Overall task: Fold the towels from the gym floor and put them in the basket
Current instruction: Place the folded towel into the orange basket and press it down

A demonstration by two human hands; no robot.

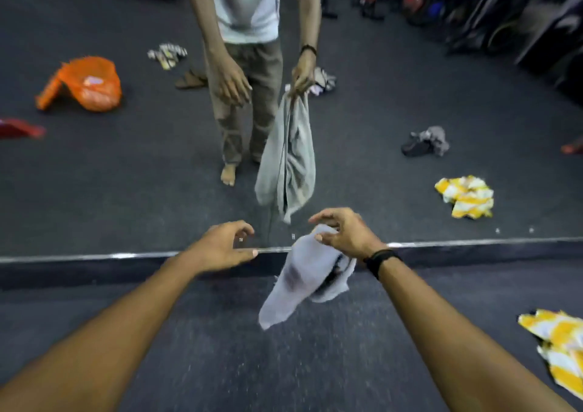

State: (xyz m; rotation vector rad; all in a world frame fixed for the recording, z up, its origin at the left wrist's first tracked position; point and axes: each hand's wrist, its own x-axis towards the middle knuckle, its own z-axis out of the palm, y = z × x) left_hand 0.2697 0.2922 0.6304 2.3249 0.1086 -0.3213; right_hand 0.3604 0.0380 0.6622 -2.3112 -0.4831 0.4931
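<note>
I stand facing a wall mirror (pixel 126 256) whose lower edge crosses the view. My right hand (pixel 345 236) grips the top of a pale grey towel (pixel 307 280), which hangs crumpled and blurred above the dark floor. To its left, my left hand (pixel 225 246) is empty, fingers curled and apart, a short gap from the towel. In the mirror, the reflection shows the same grey towel (pixel 288 159) hanging from one hand. A yellow-and-white towel (pixel 556 348) lies on the floor at the right edge. The orange basket (pixel 86 85) appears only as a reflection, lying tipped on the floor.
The mirror also shows a crumpled grey-and-black towel (pixel 426 141), a yellow-and-white towel (pixel 465 195), a striped towel (pixel 167 55), a red cloth (pixel 20 127), a sandal (pixel 191 80) and gym machines (pixel 504 10) at the back right. Dark rubber floor (pixel 220 332) lies under my arms.
</note>
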